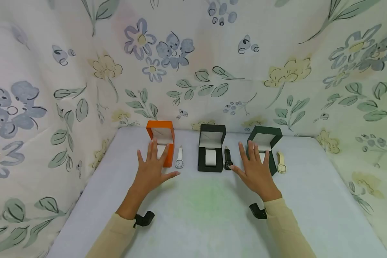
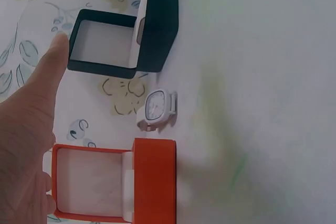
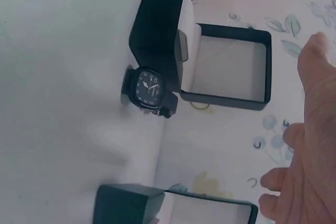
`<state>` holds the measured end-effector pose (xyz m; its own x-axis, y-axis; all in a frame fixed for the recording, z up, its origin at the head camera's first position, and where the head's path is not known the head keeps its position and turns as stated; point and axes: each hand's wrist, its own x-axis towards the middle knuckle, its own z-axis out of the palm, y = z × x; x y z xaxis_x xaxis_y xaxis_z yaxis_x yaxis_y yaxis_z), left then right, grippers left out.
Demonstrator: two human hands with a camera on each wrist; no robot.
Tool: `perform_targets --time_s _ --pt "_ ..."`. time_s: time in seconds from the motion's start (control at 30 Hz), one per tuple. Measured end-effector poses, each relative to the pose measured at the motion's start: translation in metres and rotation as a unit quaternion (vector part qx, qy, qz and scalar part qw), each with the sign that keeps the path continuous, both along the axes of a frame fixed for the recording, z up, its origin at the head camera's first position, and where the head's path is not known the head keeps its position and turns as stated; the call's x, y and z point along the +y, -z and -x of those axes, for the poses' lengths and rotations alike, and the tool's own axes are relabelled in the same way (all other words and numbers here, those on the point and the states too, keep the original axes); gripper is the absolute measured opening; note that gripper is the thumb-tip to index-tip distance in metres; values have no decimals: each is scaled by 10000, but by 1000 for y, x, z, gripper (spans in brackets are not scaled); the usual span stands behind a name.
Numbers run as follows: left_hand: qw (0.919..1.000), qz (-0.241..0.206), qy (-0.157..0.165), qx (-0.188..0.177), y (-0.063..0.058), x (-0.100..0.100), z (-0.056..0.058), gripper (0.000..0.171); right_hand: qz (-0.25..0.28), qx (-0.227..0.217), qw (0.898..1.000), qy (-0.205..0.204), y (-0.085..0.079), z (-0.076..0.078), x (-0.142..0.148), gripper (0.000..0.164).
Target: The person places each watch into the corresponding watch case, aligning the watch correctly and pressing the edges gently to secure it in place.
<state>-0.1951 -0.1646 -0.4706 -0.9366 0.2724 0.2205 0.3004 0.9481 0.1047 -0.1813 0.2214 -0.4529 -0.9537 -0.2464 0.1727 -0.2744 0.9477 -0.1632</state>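
My left hand (image 1: 151,171), fingers spread, is held over the front of an open orange watch box (image 1: 169,154) and holds nothing. Right of that box lies a white watch (image 1: 179,157). In the middle stands an open black watch box (image 1: 201,159) with a white cushion (image 1: 210,157) inside. A black watch (image 1: 228,159) lies beside it, near my right thumb in the head view. My right hand (image 1: 257,176), also spread and holding nothing, overlaps an open dark green watch box (image 1: 272,163). To that box's right is a gold watch (image 1: 281,163).
The boxes and watches form a row along the back of a white-covered table (image 1: 193,218). Behind and at the sides hangs a floral cloth (image 1: 200,50). A black wrist camera (image 1: 145,218) is on the left wrist, another black camera (image 1: 258,211) on the right.
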Motion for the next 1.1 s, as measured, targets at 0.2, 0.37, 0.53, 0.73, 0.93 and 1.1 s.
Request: perform_targets --time_s 0.2,0.37,0.53,0.73,0.93,1.1 --pt "9999 58 105 -43 2 -2 4 111 -27 72 9997 -216 1 3 -4 89" --pt "9998 62 202 -30 1 -10 11 109 1 147 9987 -485 -1 7 -12 88" --pt "9990 -218 375 -66 3 -20 19 108 135 210 9972 -698 -1 12 -22 85" --pt "9971 -540 507 -159 13 -30 24 106 229 131 9954 -925 2 14 -39 78" --pt "9956 -748 541 -163 15 -41 35 103 382 108 9920 -1201 2 18 -58 70" --pt "9942 -867 509 -374 13 -49 41 104 577 106 9897 -1308 5 20 -70 66"
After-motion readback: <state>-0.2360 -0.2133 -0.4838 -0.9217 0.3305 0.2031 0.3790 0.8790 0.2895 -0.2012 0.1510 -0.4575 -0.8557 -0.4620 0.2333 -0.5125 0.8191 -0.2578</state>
